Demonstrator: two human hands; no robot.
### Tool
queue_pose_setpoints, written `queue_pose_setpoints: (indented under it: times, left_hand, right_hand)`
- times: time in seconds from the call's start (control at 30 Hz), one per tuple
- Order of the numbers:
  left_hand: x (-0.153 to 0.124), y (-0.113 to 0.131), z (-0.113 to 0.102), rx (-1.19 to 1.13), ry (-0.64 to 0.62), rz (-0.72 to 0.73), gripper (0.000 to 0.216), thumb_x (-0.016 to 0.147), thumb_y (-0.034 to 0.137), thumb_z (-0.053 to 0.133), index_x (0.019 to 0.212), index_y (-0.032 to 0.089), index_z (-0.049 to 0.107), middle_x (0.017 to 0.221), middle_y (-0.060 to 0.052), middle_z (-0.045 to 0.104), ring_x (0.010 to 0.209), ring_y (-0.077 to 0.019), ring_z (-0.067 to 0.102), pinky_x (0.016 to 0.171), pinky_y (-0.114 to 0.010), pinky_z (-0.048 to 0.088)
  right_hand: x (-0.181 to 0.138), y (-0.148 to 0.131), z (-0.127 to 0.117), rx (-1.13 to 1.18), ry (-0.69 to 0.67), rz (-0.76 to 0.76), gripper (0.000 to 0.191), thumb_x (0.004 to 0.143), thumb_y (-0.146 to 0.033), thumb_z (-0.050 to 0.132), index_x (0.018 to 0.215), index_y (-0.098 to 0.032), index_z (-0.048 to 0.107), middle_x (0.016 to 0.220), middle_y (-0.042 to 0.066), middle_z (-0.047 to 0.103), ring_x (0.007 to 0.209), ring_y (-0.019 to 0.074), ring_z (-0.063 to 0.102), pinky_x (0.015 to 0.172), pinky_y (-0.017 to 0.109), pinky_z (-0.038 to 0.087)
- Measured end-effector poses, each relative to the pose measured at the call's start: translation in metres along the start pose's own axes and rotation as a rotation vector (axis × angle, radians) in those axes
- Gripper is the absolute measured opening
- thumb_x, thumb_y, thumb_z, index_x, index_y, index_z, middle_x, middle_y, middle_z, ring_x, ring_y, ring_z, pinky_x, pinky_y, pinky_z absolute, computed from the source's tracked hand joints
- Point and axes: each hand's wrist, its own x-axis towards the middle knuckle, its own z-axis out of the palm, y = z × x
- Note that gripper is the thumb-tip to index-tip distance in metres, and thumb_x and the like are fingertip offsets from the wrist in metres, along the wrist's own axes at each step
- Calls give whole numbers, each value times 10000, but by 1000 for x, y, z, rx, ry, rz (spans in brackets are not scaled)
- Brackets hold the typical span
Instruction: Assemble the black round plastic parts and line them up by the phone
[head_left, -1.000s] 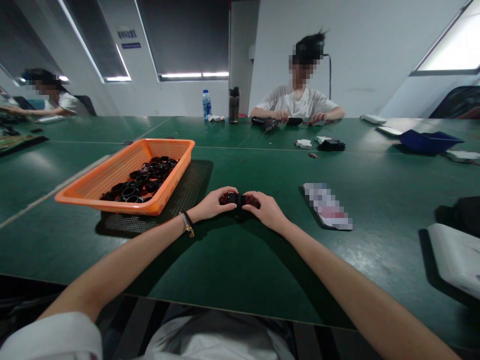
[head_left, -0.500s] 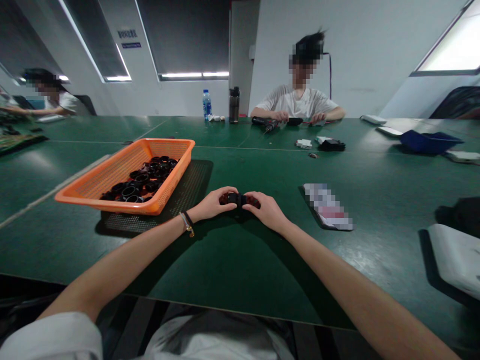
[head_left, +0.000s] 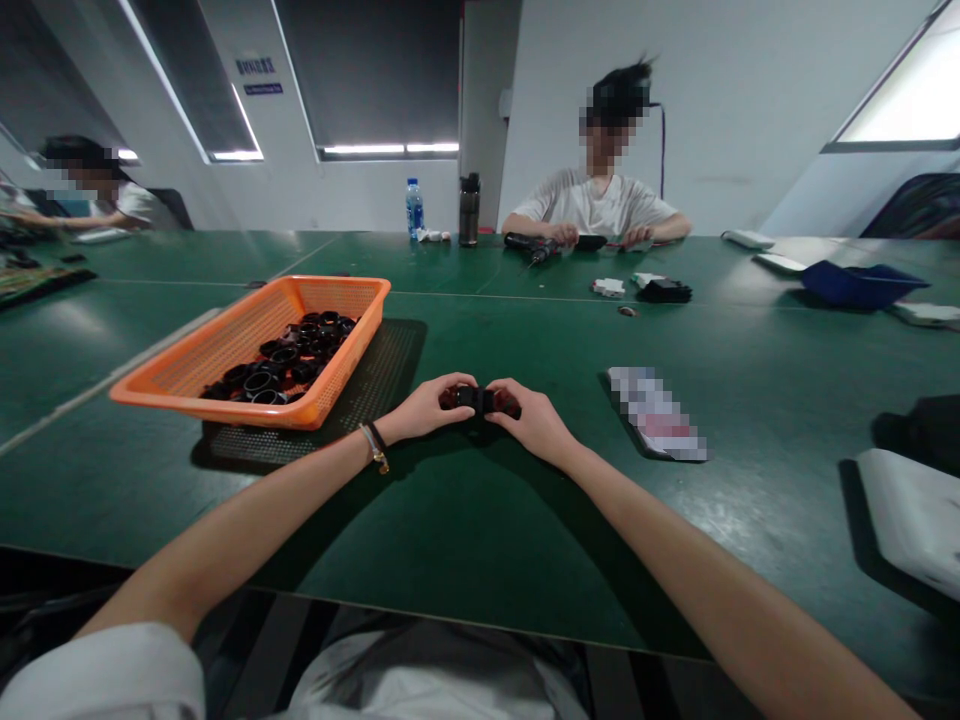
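Between my two hands is a small black and dark-red part (head_left: pixel 480 401), held just above or on the green table; its exact kind cannot be made out. Thumb and fingers of my left hand (head_left: pixel 439 405) grip its left end. My right hand (head_left: pixel 529 415) pinches the right end the same way, with the fingertips curled over the reddish side. To the left stands an orange mesh basket (head_left: pixel 187 402) holding several black ring-shaped pieces (head_left: pixel 285 357). A black cord and a bracelet (head_left: pixel 375 447) circle my left wrist.
A phone-like flat object (head_left: pixel 658 413) lies right of my hands, and a white case (head_left: pixel 911 510) is at the right edge. Across the green table (head_left: pixel 465 520), a person (head_left: pixel 600 205) handles a drill-like tool (head_left: pixel 534 247). Two bottles and a blue tray (head_left: pixel 859 285) stand farther back.
My right fingers have shifted very slightly on the held part. Otherwise both hands and the part stay where they were.
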Motion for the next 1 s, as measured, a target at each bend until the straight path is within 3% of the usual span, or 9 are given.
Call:
queue_pose_setpoints:
  times: [1.0]
  left_hand:
    - [0,1,0,19,5,9,355,709,256,605,1038,146,525,919,-38,563,781,-129,529,728,-249,439]
  right_hand:
    - [0,-5,-3,-98,-38,29,237,751,-177,598,987,-173,574,817,29,636,726,148,577,694,298,451]
